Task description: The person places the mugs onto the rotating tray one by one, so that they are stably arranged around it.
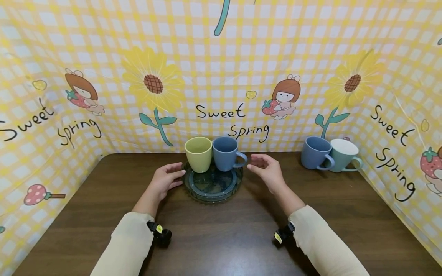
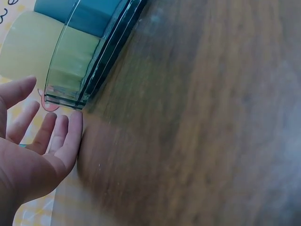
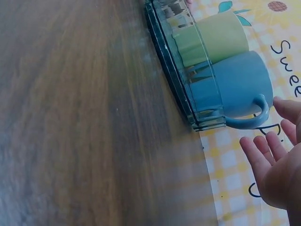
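Observation:
A round, dark transparent tray (image 1: 213, 194) with a raised rim stands on the table. On its far half, a green mug (image 1: 198, 155) and a blue mug (image 1: 225, 154) sit upright side by side, the blue one's handle turned right. My left hand (image 1: 165, 179) is at the tray's left edge, its fingers spread and loosely bent, fingertips right at the rim. To the right, my right hand (image 1: 268, 171) is beside the blue mug's handle (image 3: 251, 121), fingers apart and holding nothing. Through the tray's see-through wall (image 2: 70, 61), the lower part of the green mug shows.
At the table's back right, another blue mug (image 1: 315, 153) and a teal mug (image 1: 343, 156) with a white inside stand close together. A yellow checked cloth (image 1: 221, 76) rises behind and along both sides of the brown wooden table (image 1: 221, 237).

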`<state>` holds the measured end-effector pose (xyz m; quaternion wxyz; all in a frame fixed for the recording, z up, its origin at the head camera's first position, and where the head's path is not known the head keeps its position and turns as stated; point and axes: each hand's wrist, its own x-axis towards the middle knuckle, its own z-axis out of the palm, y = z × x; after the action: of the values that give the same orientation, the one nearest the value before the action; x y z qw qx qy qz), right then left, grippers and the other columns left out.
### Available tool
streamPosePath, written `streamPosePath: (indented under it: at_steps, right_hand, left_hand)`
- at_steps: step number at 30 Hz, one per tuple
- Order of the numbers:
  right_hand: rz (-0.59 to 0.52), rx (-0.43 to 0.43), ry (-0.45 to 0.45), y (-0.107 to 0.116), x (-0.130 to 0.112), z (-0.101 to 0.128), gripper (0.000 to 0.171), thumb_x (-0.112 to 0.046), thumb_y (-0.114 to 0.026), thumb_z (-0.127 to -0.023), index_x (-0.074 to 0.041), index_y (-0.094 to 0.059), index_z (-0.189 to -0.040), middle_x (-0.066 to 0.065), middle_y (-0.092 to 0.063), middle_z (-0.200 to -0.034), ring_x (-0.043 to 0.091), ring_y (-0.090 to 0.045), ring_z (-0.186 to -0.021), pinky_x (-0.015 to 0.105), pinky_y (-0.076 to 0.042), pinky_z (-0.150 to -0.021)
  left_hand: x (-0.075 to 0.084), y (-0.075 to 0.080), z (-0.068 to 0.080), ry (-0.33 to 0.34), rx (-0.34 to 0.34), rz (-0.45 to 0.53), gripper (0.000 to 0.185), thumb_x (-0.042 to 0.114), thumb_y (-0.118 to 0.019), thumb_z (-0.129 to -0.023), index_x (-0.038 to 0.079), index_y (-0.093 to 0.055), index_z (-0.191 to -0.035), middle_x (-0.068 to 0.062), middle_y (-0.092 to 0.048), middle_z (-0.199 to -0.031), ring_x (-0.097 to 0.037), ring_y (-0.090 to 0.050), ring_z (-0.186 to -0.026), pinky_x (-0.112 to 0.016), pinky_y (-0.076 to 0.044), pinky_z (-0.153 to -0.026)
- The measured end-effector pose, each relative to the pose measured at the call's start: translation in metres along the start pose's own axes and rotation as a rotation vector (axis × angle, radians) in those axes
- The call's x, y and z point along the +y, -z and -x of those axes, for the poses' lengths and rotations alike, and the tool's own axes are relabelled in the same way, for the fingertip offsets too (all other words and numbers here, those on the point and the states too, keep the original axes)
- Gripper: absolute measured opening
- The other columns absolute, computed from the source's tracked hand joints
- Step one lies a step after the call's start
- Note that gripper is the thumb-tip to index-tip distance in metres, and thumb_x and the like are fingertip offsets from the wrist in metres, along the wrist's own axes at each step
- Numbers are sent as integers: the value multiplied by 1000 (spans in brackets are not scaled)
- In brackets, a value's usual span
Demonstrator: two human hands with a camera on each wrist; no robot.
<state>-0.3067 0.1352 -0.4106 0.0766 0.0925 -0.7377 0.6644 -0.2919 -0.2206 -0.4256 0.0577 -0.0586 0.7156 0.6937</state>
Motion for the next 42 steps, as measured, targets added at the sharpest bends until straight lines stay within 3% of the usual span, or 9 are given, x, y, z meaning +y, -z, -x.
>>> streamPosePath:
  at_steps: [8,17,26,35,42]
  right_hand:
    - [4,-9,-15,12,-1,9,41,-5,-77,-84,2,-64,-122,18,-64,-119,33,-59,-110,20,-54,-80]
    - [-31,-20,-12,20,-5,12,40,2,-73,-86,7,-60,-124,21,-61,-124,42,-53,-117,21,-55,-81]
    - [-17,6,13,31,-1,18,41,-4,-76,-85,4,-62,-122,16,-62,-124,38,-56,-115,22,-54,-83]
    - [-20,26,16,43,2,24,43,-3,-76,-84,4,-60,-123,8,-65,-119,41,-55,-115,24,-55,-83]
    - [-14,36,37,50,3,30,42,-2,-76,-83,6,-61,-121,6,-67,-115,35,-59,-111,24,-56,-83]
  left_hand:
    - [-4,4,-4,8,-41,-20,55,6,-61,-96,3,-41,-147,-20,-39,-145,-25,-50,-119,-40,-55,-91]
    - [-5,6,-5,9,-110,-56,56,0,-55,-97,2,-35,-150,-24,-33,-147,-36,-51,-120,-41,-57,-85]
    - [-6,4,-5,-17,-119,-42,57,-5,-56,-95,0,-36,-149,-26,-36,-141,-28,-58,-105,-42,-59,-80]
    - [-7,4,0,-14,-120,-20,60,-6,-56,-95,0,-34,-150,-26,-32,-141,-31,-55,-109,-42,-59,-82]
    - [-8,0,2,-31,-109,-7,61,-7,-57,-94,-2,-33,-149,-25,-33,-136,-26,-59,-98,-42,-59,-80]
